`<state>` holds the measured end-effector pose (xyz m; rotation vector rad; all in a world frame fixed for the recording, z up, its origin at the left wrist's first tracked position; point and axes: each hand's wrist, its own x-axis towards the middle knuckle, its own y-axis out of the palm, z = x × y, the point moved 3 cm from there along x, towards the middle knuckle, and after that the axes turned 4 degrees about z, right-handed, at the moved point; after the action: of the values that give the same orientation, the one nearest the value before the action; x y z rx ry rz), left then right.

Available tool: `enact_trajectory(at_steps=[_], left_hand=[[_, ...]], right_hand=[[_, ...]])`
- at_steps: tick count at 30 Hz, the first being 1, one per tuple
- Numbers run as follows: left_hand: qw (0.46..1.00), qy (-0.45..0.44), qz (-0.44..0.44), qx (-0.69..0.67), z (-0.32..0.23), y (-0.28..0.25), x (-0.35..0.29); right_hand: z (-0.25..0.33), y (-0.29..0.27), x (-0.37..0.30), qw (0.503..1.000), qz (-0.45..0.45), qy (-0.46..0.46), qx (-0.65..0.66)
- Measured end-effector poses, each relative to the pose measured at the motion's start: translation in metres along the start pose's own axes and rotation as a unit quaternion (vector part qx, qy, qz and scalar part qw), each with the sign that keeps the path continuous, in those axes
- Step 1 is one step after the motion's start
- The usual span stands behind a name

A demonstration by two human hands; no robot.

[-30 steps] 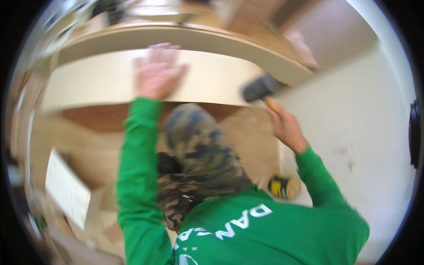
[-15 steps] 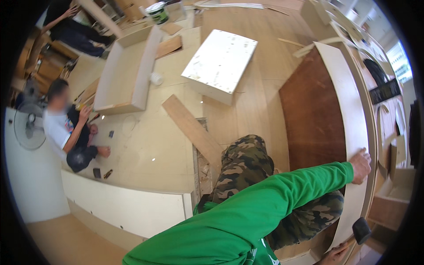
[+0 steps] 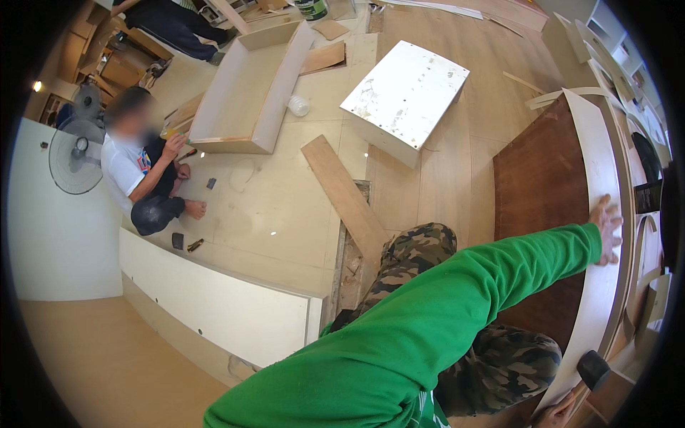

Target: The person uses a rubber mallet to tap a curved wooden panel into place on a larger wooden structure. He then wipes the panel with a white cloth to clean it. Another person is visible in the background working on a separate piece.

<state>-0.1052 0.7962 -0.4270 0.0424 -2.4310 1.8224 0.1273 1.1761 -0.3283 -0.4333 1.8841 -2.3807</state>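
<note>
Head view: looking down across a workshop floor, own knees in camouflage trousers below.
Left hand: fingers spread wide, palm flat on the white cabinet panel, gripping nothing; green sleeve stretched across the frame.
Right hand: at the lower edge, partly cut off, closed round a mallet handle.
Mallet: black head just beside the panel's lower end.
Panel: white edge bordering a brown board.
Elsewhere: a crouching person well apart, near an open white box frame.
</note>
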Motion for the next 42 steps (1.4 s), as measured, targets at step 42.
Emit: enact_trajectory(at_steps=[42], left_hand=[[0.984, -0.15, -0.088, -0.027, 0.022, -0.043, -0.037]], right_hand=[[-0.112, 0.004, 0.004, 0.853, -0.003, 0.307, 0.421]])
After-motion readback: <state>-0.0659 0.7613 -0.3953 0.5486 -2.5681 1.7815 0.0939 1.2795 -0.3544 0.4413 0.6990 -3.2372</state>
